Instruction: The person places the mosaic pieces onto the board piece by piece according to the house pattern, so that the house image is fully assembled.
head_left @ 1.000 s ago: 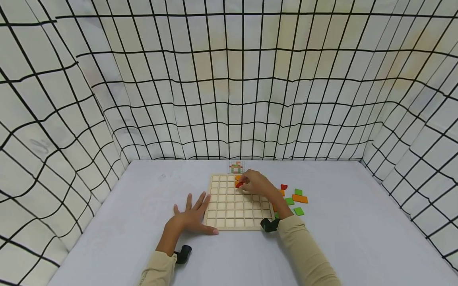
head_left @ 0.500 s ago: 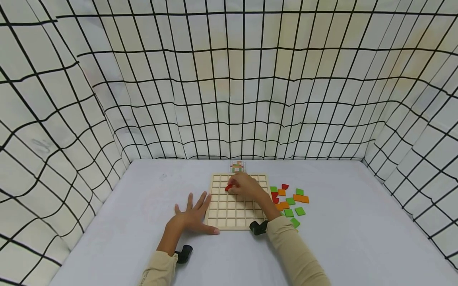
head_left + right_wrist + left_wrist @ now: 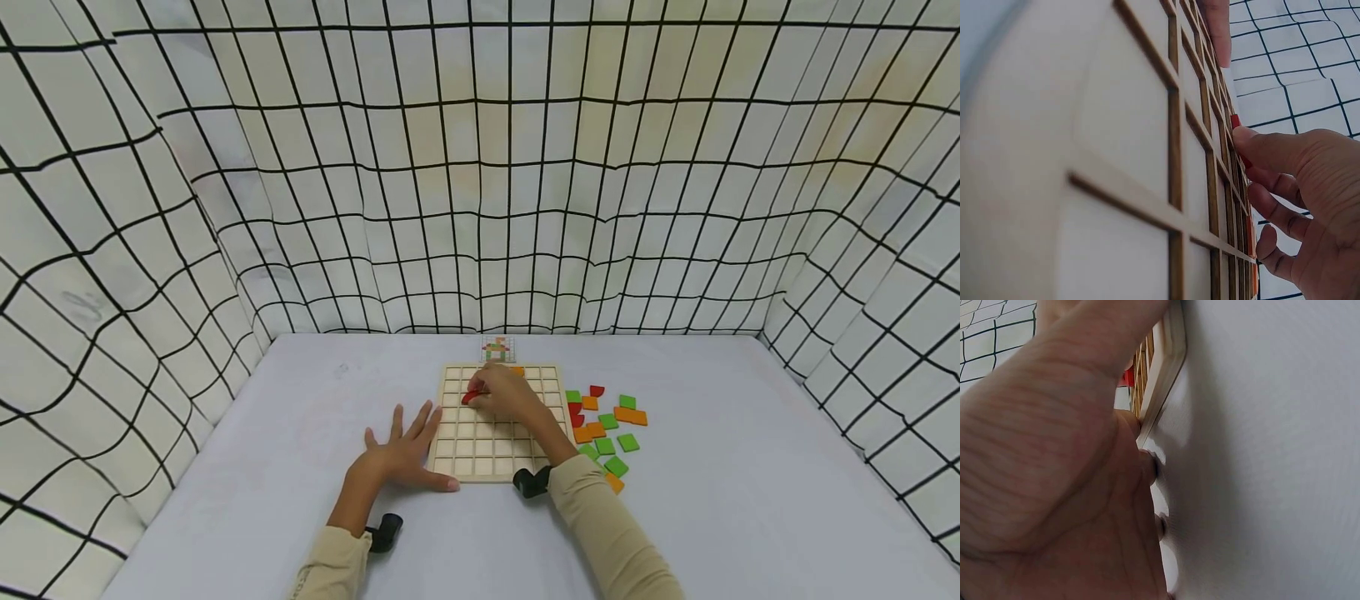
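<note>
A wooden grid board with square cells lies on the table. Over its upper left part, my right hand pinches a red tile with a curved edge between thumb and fingers. In the right wrist view the red tile is tilted, right at the grid's surface. An orange tile sits in the board's top row, partly behind the right hand. My left hand rests with fingers spread at the board's left side, its thumb by the near left corner.
Several loose tiles lie right of the board, among them a green tile, a red tile and a long orange tile. Beyond the board's far edge lies a small patterned card. Gridded white cloth encloses the table's far side and flanks.
My right hand has carried the red tile leftward over the board, away from the orange tiles near the top. The left hand has stayed in place.
</note>
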Available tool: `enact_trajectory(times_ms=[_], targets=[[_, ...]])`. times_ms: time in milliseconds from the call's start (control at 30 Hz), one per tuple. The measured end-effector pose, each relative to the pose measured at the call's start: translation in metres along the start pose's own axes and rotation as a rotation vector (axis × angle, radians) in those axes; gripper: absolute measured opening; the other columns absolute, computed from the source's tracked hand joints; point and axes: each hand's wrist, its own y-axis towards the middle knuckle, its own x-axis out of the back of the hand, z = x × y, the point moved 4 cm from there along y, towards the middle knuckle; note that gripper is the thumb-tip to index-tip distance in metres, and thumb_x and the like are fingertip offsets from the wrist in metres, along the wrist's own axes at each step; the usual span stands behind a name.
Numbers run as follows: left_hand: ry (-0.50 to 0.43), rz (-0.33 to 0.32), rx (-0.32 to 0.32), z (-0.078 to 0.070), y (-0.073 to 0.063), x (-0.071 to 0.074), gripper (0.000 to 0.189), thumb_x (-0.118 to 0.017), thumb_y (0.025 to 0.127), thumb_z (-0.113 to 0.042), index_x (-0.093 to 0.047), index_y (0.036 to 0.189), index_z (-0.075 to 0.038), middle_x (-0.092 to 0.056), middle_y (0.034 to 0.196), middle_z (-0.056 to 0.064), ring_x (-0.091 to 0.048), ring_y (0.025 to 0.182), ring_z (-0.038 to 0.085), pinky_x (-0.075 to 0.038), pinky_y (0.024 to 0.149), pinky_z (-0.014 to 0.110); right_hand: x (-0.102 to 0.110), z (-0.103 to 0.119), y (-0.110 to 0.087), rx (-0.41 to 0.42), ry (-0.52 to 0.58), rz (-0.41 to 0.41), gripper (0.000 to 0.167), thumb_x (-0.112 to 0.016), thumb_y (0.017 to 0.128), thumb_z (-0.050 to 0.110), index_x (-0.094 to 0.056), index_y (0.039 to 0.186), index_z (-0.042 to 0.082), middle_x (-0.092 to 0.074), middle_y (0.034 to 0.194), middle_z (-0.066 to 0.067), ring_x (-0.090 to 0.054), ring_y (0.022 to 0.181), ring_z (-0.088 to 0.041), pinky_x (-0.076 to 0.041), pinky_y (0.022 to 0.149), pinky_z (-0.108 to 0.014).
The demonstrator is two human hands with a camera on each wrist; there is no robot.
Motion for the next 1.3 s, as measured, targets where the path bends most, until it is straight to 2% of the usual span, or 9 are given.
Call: enact_trajectory(times_ms=[267,1067,1300], targets=[[-0.005,0.003,0.009,0.0014,0.0023,-0.0011,0.123,-0.069,0.069,-0.076,-0.006,0.159,-0.02,0.005,0.167,0.004,0.015,0.148,0.046,0.001,0.101,0.083,-0.001,0.0022,-0.0002,0.002,-0.004,0.005,0.014,-0.073,0.09,0.027,-0.07,0.099,0.017,-0.064,0.099,0.003,-0.059,0.092,-0.012,-0.05,0.078,-0.028],[-0.003,0.004,0.014,-0.0009,-0.0004,0.0002,0.123,-0.07,0.07,-0.074,-0.005,0.159,-0.019,0.005,0.167,0.005,0.013,0.148,0.047,0.001,0.102,0.083,-0.0002,0.0033,-0.0019,-0.015,-0.038,0.021,0.018,-0.072,0.09,0.027,-0.07,0.105,0.017,-0.064,0.104,0.002,-0.06,0.097,-0.013,-0.051,0.08,-0.029],[-0.019,0.02,0.016,0.0004,0.0004,0.0003,0.125,-0.068,0.069,-0.077,-0.004,0.159,-0.019,0.007,0.167,0.004,0.016,0.148,0.045,0.005,0.103,0.081,0.0027,0.0048,-0.0037,0.004,-0.033,0.002,0.021,-0.072,0.09,0.028,-0.07,0.107,0.016,-0.065,0.105,0.001,-0.061,0.098,-0.014,-0.052,0.081,-0.029]])
